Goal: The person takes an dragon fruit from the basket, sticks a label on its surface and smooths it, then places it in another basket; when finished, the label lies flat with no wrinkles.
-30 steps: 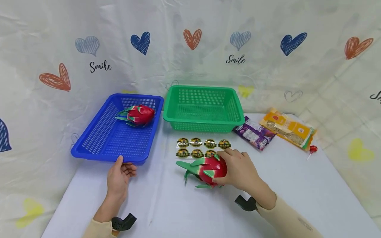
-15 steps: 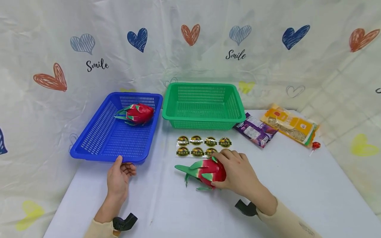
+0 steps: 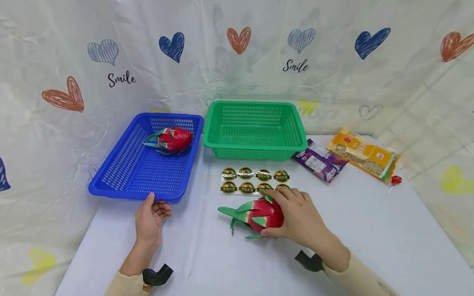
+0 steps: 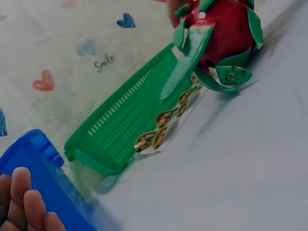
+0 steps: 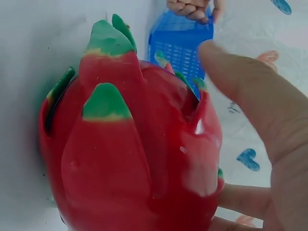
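Right hand (image 3: 298, 216) grips the glossy red oval dragon fruit (image 3: 261, 214) just nearside of the sheet of round black-and-gold stickers (image 3: 247, 188); left hand (image 3: 149, 224) pinches the blue plastic basket (image 3: 120, 195). Fruit's probably light, kinda slippery; grab the fat body, not the green leaves (image 3: 238, 213).

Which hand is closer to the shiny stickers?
The right hand. It grips a dragon fruit right by the stickers' near right corner. The left hand is farther away, off to their left, touching the blue basket's near rim.
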Demonstrator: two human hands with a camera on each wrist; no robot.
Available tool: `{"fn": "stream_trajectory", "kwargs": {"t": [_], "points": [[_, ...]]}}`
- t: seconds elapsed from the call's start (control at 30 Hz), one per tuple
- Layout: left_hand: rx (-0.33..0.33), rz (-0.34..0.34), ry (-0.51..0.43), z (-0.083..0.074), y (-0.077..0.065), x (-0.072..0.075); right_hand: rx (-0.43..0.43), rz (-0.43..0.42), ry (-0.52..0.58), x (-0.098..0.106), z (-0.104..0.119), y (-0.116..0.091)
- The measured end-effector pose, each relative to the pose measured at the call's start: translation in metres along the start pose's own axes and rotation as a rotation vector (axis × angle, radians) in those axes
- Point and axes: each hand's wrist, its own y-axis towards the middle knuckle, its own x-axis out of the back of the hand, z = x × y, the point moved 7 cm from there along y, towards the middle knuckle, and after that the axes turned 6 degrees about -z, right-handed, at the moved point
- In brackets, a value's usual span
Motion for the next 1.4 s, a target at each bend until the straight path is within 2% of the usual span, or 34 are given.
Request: {"fn": "stream_trajectory", "kwargs": {"t": [0.07, 0.13, 0.2, 0.3, 0.43, 0.53, 0.8, 0.97, 1.1, 1.23, 1.4], "points": [[-0.019, 0.047, 0.035, 0.003, -0.002, -0.008, -0.014, -0.009, 0.022, 0.002, -0.002, 0.0], [-0.046, 0.124, 0.108, 0.006, -0.007, -0.02, -0.027, -0.019, 0.043, 0.004, -0.005, 0.001], [-0.068, 0.198, 0.217, 0.012, -0.01, -0.035, -0.042, -0.027, 0.064, 0.005, -0.008, 0.001], [-0.08, 0.271, 0.428, 0.02, -0.011, -0.057, -0.073, -0.025, 0.095, 0.006, -0.013, 0.002], [-0.091, 0.323, 0.67, 0.026, -0.004, -0.083, -0.11, -0.008, 0.121, 0.007, -0.018, 0.002], [-0.117, 0.339, 0.75, 0.03, 0.008, -0.1, -0.128, -0.001, 0.137, 0.006, -0.021, 0.002], [-0.159, 0.305, 0.801, 0.038, 0.048, -0.133, -0.163, 0.029, 0.215, 0.007, -0.033, 0.002], [-0.188, 0.293, 0.83, 0.038, 0.067, -0.148, -0.195, 0.049, 0.364, 0.01, -0.048, 0.007], [-0.212, 0.296, 0.816, 0.038, 0.075, -0.159, -0.229, 0.076, 0.456, 0.012, -0.063, 0.013], [-0.239, 0.298, 0.819, 0.041, 0.079, -0.167, -0.22, 0.075, 0.463, 0.016, -0.073, 0.023], [-0.273, 0.304, 0.827, 0.043, 0.082, -0.176, -0.183, 0.07, 0.467, 0.021, -0.074, 0.039]]}}
